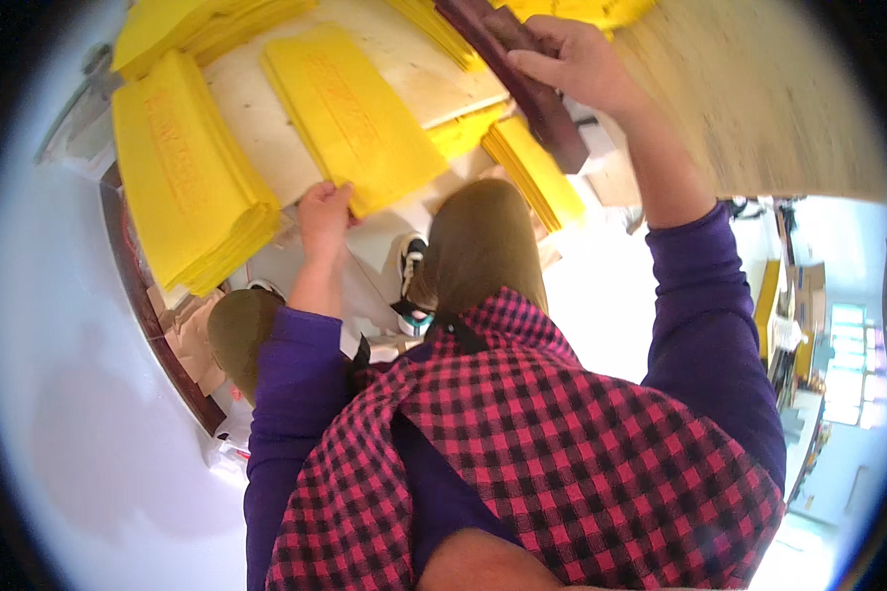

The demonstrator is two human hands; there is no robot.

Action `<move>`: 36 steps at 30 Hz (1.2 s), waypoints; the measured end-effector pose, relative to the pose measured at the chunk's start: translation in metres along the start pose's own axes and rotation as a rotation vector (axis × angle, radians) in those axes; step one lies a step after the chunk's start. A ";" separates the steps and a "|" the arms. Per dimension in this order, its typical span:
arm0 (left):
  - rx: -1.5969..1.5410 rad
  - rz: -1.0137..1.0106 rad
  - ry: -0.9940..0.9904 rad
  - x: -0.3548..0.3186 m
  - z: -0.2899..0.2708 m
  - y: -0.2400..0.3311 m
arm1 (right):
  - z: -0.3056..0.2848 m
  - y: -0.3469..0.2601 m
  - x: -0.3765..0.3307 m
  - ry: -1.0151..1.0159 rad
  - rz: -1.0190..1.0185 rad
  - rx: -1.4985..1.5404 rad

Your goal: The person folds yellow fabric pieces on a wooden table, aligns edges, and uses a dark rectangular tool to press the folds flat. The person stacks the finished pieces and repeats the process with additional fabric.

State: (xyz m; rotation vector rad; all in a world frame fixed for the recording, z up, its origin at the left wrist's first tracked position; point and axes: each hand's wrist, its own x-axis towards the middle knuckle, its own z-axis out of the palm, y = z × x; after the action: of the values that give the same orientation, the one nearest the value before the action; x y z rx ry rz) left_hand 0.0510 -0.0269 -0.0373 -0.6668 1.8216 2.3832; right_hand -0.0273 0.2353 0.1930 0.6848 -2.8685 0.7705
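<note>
My left hand [323,219] pinches the near edge of a flat yellow fabric piece [357,123] with faint reddish print, lying on a pale wooden board [241,108]. Up at the right, my right hand [586,67] grips a long dark red-brown frame-like bar [554,126], tilted up on its narrow side; its far end runs out of view. The thumb lies along the bar's near face and the fingers curl over its top. Left of the flat piece rests a thick stack of similar printed yellow pieces [182,167].
More yellow pieces [207,25] lie at the far left, and another yellow bundle [532,172] sits below the bar. A wooden surface [759,98] spans the upper right. My knees [488,236] are close under the board. A white wall [79,394] stands at the left.
</note>
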 end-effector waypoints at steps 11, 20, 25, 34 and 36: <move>0.048 -0.090 -0.020 0.005 -0.011 0.001 | 0.045 0.150 -0.168 -0.333 0.447 -0.343; 0.045 -0.130 0.019 -0.008 -0.001 0.017 | 0.210 0.269 -0.230 -0.578 0.617 -0.291; 0.016 -0.168 -0.019 -0.014 0.003 0.026 | 0.280 0.303 -0.234 -0.631 0.649 -0.346; -0.130 -0.217 -0.068 -0.020 0.009 0.043 | 0.347 0.336 -0.231 -0.571 0.712 -0.276; -0.152 -0.190 -0.073 -0.020 0.011 0.042 | 0.354 0.341 -0.235 -0.574 0.682 -0.303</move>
State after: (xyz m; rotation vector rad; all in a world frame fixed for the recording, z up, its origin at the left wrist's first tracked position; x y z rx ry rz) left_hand 0.0525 -0.0249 0.0104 -0.7210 1.4880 2.4015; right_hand 0.0400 0.4165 -0.3159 -0.1757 -3.6775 0.1583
